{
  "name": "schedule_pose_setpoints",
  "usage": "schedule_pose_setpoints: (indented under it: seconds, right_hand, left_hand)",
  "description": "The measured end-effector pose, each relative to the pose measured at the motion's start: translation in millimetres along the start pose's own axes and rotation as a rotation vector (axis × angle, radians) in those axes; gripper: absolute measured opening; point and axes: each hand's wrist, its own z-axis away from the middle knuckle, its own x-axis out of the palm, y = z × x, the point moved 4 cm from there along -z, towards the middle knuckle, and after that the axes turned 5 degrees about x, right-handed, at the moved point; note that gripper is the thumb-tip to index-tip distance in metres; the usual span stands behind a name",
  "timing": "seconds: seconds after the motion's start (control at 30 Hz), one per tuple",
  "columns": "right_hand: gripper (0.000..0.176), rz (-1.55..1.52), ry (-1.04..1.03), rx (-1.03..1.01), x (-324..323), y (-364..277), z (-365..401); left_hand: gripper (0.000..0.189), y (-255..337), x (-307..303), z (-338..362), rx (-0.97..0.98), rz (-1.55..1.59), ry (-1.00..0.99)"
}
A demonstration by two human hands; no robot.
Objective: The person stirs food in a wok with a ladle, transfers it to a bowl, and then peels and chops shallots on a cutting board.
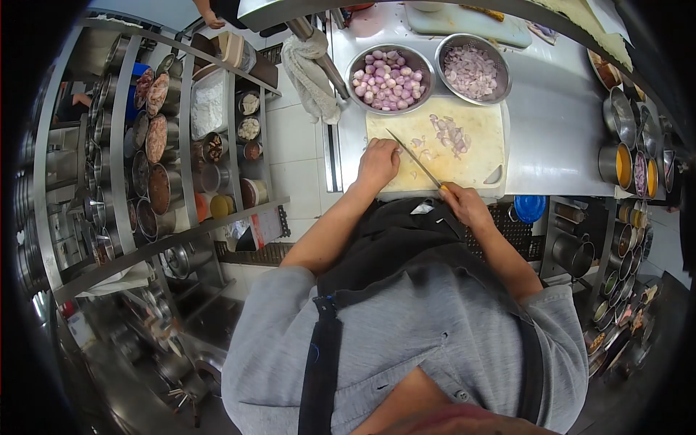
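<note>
My right hand (467, 204) is wrapped round the yellow handle of a kitchen knife (417, 162). The blade points up and left across a pale cutting board (484, 134). Near the blade's tip, my left hand (378, 164) rests on the board's left side with its fingers curled in; what they hold, if anything, is hidden. Sliced shallots (451, 136) lie loose in the board's upper middle, with a few pieces beside the blade. Behind the board stand a colander of whole peeled shallots (389, 78) and a second colander of cut shallots (471, 71).
A greenish board (471, 27) lies at the back of the steel counter (554, 130). A towel (304, 76) hangs at its left corner. Left is a shelf rack (130, 145) of food containers; several steel pots (618, 116) stand right. Another person's hand (211, 18) shows at top left.
</note>
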Motion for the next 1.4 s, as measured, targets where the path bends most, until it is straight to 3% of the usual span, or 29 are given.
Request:
schedule_pose_setpoints:
  seconds: [1.0, 1.2, 1.3, 1.4]
  right_hand:
    - [0.03, -0.085, -0.014, -0.036, 13, 8, -4]
    - [0.032, -0.059, 0.026, 0.06, -7, 17, 10]
    - [0.032, -0.058, 0.051, 0.127, -16, 21, 11]
    - [0.032, 0.036, 0.058, 0.062, -17, 9, 13]
  left_hand:
    - [0.015, -1, -1, 3, 0.0, -0.028, 0.032]
    - [0.016, 8, -5, -1, 0.094, 0.005, 0.06]
    - [0.014, 5, -3, -3, 0.097, -0.013, -0.017]
    - [0.013, -2, 2, -8, -0.027, -0.078, 0.076]
